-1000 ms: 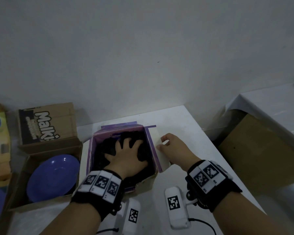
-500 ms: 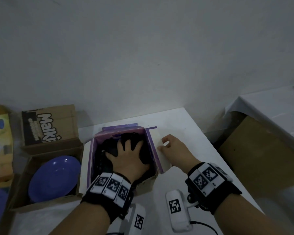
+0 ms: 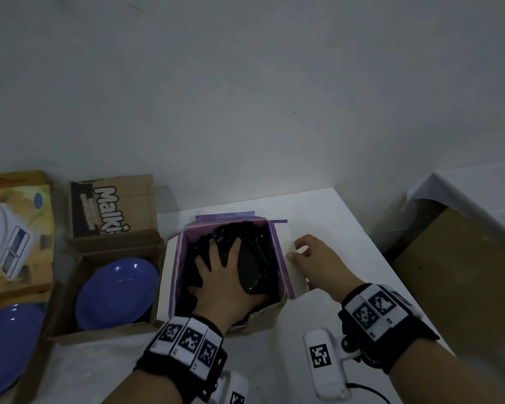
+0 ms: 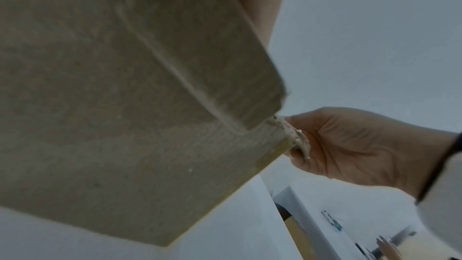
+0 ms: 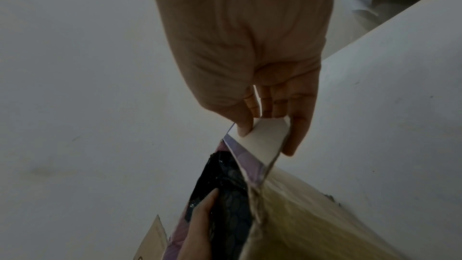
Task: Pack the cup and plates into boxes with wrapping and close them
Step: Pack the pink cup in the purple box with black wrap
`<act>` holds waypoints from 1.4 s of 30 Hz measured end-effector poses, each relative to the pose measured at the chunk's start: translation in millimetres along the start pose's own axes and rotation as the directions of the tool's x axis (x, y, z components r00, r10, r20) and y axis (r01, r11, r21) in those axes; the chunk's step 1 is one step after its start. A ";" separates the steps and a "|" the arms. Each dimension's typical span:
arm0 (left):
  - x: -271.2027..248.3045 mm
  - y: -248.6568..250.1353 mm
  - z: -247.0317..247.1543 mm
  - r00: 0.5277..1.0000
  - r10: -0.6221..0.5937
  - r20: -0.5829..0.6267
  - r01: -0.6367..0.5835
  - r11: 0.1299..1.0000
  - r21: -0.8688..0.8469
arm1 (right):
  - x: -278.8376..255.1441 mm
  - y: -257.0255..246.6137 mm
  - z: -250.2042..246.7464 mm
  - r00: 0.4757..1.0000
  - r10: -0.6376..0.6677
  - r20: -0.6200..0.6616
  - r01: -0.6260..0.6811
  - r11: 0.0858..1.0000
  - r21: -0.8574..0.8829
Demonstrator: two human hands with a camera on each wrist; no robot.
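Frame centre: left hand [image 3: 227, 282], fingers spread flat, is pressing black bubble wrapping [image 3: 254, 258] inside the purple-lined cardboard box [image 3: 175, 272]; right hand [image 3: 318, 260] is pinching its white right flap [image 3: 289, 258].

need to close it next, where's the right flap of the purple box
In the head view the white right flap of the purple-lined cardboard box stands just right of centre, folded outward, pinched by the right hand, beside the black bubble wrap.

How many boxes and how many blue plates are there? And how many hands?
Boxes: 4: purple-lined box, brown box holding a plate, Malki box, yellow box
Blue plates: 2: one in the brown box, one at the left edge
Hands: 2: left hand, right hand
Total: 8
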State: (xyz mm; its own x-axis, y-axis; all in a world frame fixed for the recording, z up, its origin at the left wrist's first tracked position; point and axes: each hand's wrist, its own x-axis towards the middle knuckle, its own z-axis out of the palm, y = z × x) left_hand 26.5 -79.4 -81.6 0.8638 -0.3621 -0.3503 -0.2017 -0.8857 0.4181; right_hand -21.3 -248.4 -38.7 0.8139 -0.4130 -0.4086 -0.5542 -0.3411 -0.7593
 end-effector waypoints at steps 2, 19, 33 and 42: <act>-4.8 1.1 -1.7 0.998 0.035 -0.044 -0.029 0.990 0.138 | 0.4 -0.2 0.4 1.000 -0.004 0.006 0.004 1.000 -0.001; 30.3 17.0 -33.3 0.969 0.222 0.112 -0.248 0.862 0.442 | 1.8 2.1 -3.3 0.999 0.002 0.053 -0.005 0.999 0.050; 33.2 23.7 -29.9 0.952 0.117 0.282 -0.206 0.928 0.310 | 3.5 5.3 -3.6 0.998 -0.002 0.063 -0.003 0.998 0.067; 20.6 15.8 -9.3 0.973 0.185 0.140 -0.223 0.915 0.336 | 5.3 7.1 0.5 0.999 0.014 0.045 -0.019 0.993 0.115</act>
State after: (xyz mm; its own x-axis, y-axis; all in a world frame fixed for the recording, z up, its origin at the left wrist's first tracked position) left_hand 45.4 -98.1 -74.4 0.7381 -0.5569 -0.3810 -0.5318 -0.8276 0.1794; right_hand -20.8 -252.6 -46.4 0.8132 -0.3795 -0.4413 -0.5459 -0.2342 -0.8045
